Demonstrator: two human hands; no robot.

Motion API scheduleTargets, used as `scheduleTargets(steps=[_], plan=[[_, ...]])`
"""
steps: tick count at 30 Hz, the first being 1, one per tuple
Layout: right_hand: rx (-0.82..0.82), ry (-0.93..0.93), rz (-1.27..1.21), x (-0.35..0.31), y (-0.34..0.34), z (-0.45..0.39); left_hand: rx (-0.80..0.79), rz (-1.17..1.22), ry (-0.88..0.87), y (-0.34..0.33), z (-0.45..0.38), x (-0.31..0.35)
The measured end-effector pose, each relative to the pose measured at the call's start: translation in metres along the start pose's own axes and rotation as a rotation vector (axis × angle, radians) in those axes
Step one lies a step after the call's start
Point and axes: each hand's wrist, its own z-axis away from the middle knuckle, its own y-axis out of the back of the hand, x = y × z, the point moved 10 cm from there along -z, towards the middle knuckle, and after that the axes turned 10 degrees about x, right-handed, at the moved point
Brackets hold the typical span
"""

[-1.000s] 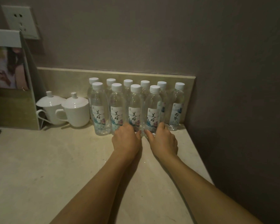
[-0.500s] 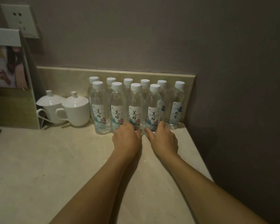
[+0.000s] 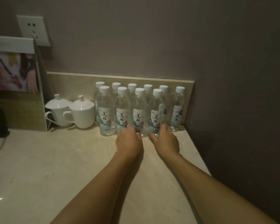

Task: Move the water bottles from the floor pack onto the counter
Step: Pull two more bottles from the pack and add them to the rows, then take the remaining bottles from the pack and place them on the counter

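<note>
I see ten water bottles [image 3: 123, 110] standing upright on the tabletop [image 3: 55, 167], caps up, in two rows against the low backsplash [image 3: 71, 84]. Four stand in the front row and six behind. The last back-row bottle [image 3: 177, 109] stands alone at the right end, its label reading differently from the others. Left of the bottles sit two white lidded cups [image 3: 82, 112], handles turned left, and further left a standing display card [image 3: 14, 73] with a wall socket [image 3: 33, 30] above it.

My left hand [image 3: 128, 141] is at the base of the third front bottle [image 3: 138, 113] and my right hand [image 3: 166, 139] at the base of the fourth front bottle [image 3: 155, 113]. The fingers curl forward round the bottle bottoms, but their tips are hidden behind the hands. The back row is mostly hidden by the front. Dim light blurs the label print.
</note>
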Motion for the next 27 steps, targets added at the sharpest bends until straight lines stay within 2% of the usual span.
scheduleTargets(steps=[6,11,19,27], plan=[[-0.019,0.001,0.015,-0.003,0.001,0.0,-0.024,0.07,-0.027,0.004,0.002,0.003],[-0.126,-0.063,-0.125,-0.002,0.001,-0.006,-0.066,0.168,-0.076,0.006,0.0,0.009],[-0.047,-0.102,-0.221,0.027,0.049,-0.012,-0.076,0.24,-0.218,0.007,0.007,0.062],[0.095,-0.1,-0.237,0.081,0.138,-0.016,-0.048,0.266,-0.319,0.018,0.039,0.15]])
